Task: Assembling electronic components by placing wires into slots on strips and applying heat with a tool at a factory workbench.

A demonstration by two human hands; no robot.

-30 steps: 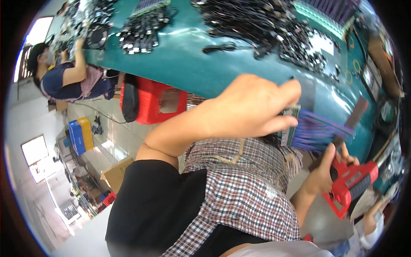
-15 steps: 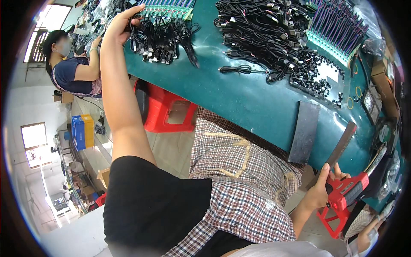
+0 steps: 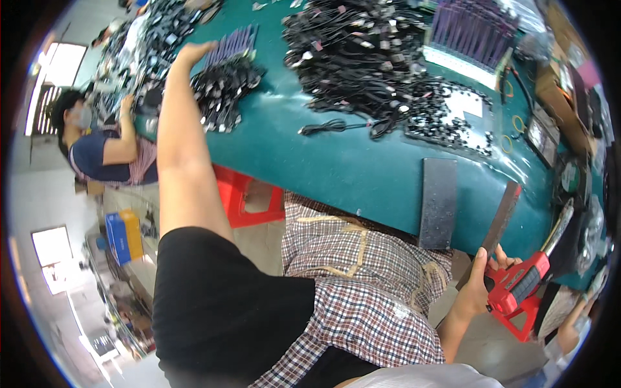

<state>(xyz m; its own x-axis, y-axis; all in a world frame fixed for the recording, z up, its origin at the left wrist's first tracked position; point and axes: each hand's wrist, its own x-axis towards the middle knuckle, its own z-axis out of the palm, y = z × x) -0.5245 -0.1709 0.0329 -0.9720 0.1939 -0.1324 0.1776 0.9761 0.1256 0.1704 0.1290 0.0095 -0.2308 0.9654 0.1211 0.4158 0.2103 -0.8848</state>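
My left hand (image 3: 191, 55) reaches far across the table, at the left end of a row of purple wires (image 3: 233, 45) joined to a bundle of black cables (image 3: 223, 90). Blur hides whether its fingers grip that row. Low on the right, my right hand (image 3: 477, 288) is closed around a long dark flat bar (image 3: 499, 220) with a red tip. A red and black tool (image 3: 521, 281) sits right against this hand's fingers; I cannot make out whether it joins the bar. A black rectangular plate (image 3: 438, 204) lies at the near table edge.
Black coiled cables (image 3: 356, 58) form a big heap on the green table (image 3: 323, 161). Beside it are a rack of purple wires (image 3: 472, 32) and a tray of small black parts (image 3: 475, 139). Another person (image 3: 100, 152) sits at the left, near a red stool (image 3: 249, 200).
The view has shifted, so the table's contents sit lower and further left. My left hand stays at the end of the wire row. My right hand keeps hold of the bar.
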